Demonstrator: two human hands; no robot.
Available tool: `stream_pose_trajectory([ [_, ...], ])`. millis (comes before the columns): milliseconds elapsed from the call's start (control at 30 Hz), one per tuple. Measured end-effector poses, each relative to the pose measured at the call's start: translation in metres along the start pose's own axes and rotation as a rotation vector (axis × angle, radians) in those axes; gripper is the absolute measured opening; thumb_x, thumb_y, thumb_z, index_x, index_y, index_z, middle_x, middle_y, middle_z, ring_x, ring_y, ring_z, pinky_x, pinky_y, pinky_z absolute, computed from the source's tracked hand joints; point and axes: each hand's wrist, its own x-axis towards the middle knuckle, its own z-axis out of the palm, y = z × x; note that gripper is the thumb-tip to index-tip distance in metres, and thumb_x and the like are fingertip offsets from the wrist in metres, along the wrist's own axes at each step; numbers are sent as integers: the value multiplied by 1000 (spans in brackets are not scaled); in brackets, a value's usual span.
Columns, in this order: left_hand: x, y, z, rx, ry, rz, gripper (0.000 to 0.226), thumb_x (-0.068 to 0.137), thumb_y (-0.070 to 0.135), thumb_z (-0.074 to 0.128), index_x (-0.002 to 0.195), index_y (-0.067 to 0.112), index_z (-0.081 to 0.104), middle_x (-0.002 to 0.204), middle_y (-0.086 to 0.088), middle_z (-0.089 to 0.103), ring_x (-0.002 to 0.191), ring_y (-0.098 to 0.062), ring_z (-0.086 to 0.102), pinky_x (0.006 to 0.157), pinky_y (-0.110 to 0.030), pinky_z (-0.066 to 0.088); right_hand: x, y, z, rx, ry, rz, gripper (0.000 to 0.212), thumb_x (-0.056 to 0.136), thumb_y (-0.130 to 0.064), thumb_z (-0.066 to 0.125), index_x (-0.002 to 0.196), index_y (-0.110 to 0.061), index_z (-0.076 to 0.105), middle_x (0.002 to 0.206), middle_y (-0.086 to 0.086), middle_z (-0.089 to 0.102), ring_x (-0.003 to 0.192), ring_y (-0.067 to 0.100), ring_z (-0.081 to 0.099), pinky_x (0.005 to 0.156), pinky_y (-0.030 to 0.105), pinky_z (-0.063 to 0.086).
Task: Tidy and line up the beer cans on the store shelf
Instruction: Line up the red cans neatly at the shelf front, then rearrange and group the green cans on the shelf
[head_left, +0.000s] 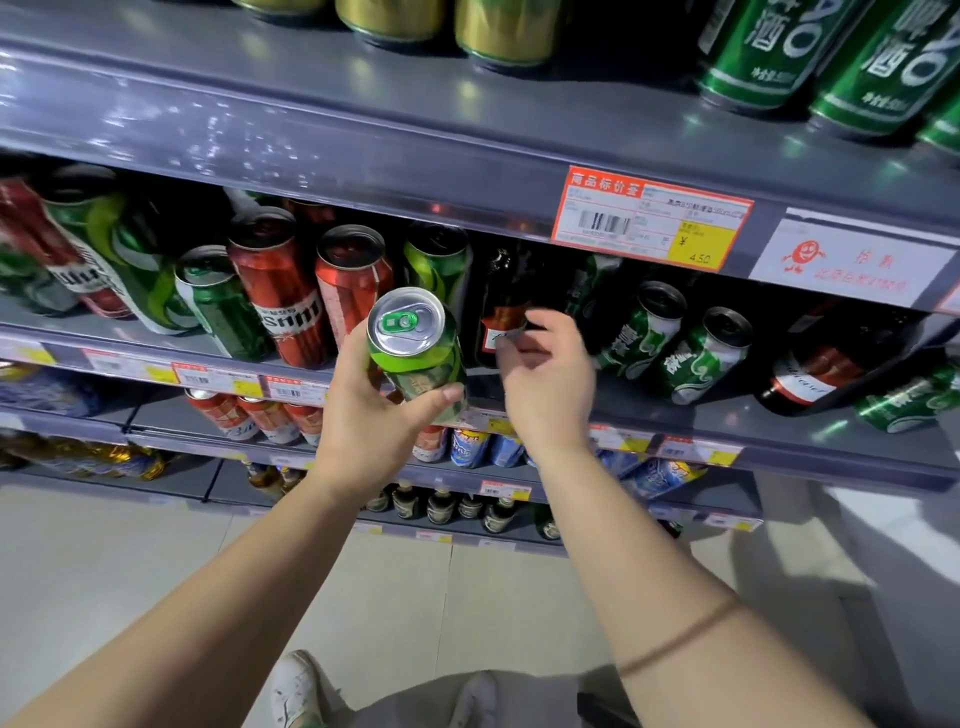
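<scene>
Holding a green can (418, 353) off the shelf (649, 410), the left hand (374, 415) wraps it from below, thumb across the front, lid tilted toward the viewer. Just right of it the right hand (545, 369) hangs loose and empty, fingers half-curled before a dark bottle (501, 306), probably clearing the gap. Left of the grip stand red cans (311, 291); beyond the free hand, green-and-white cans (670, 343) lean unevenly.

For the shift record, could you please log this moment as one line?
left hand: holds green can off shelf | right hand: open, near dark bottle | step: can not yet placed
</scene>
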Motion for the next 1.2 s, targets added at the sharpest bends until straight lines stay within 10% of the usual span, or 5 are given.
stream_pose_trajectory([
  [267,4,-1,-50,-25,60,-58,54,69,15,86,114,26,58,110,5,67,100,-2,62,85,-14,49,4,-57,41,-612,-260,-227,68,93,-39,57,147,-51,17,147,11,40,123,28,54,90,37,46],
  [433,3,-12,-72,-56,69,-104,58,67,21,88,115,25,58,108,9,69,105,-9,63,93,-31,52,-20,-48,48,-464,32,-325,49,75,-37,78,120,-28,60,129,6,44,118,30,45,88,32,43],
  [733,-10,-20,-99,-67,141,-141,62,63,31,89,116,29,58,109,9,69,107,-12,63,95,-42,51,-33,-44,36,-297,-18,-157,75,72,-34,81,135,-32,42,135,-2,50,117,20,53,84,29,40],
  [1000,-11,-17,-178,-47,361,-152,50,69,19,87,111,23,60,103,8,69,93,0,65,72,-11,49,-98,-88,14,-296,-11,-192,63,70,-41,81,124,-40,48,124,-16,54,102,10,53,76,29,36],
  [1200,32,-54,-275,15,396,-183,52,69,33,85,113,22,59,104,5,69,96,-11,66,79,-30,55,-155,-124,105,-267,-244,-185,58,68,-48,80,110,-56,41,105,-31,47,79,-10,47,69,26,37],
])
